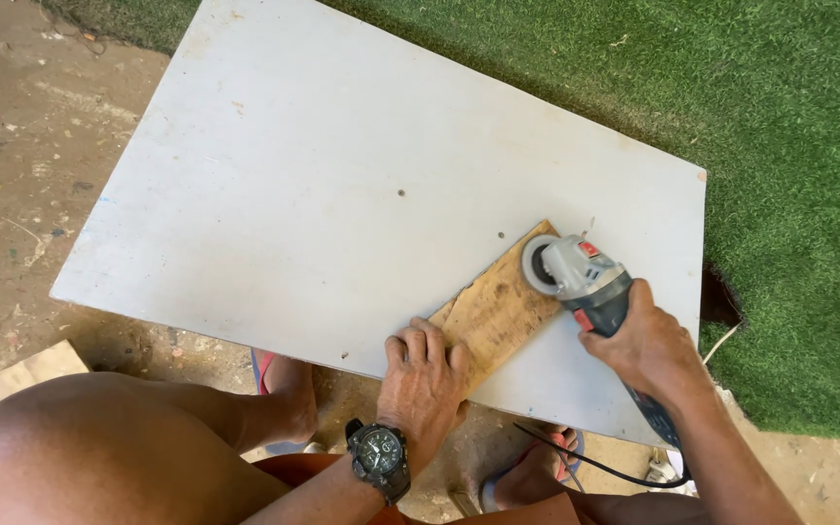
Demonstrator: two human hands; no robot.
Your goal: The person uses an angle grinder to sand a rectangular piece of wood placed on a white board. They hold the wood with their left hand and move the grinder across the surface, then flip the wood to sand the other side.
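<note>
A small worn wooden board (500,309) lies on a large white panel (342,185). My left hand (423,377), with a dark wristwatch (379,455) on its wrist, presses flat on the near end of the wooden board. My right hand (648,348) grips the body of a grey and blue angle grinder (576,274). The grinder's round disc (538,264) rests on the far right edge of the wooden board.
Green artificial turf (789,146) covers the ground to the right and behind. Bare dirty concrete (21,165) lies to the left, with a wood scrap (36,367) on it. The grinder's black cable (585,459) trails near my sandalled feet (532,476). My bare knee (99,447) fills the lower left.
</note>
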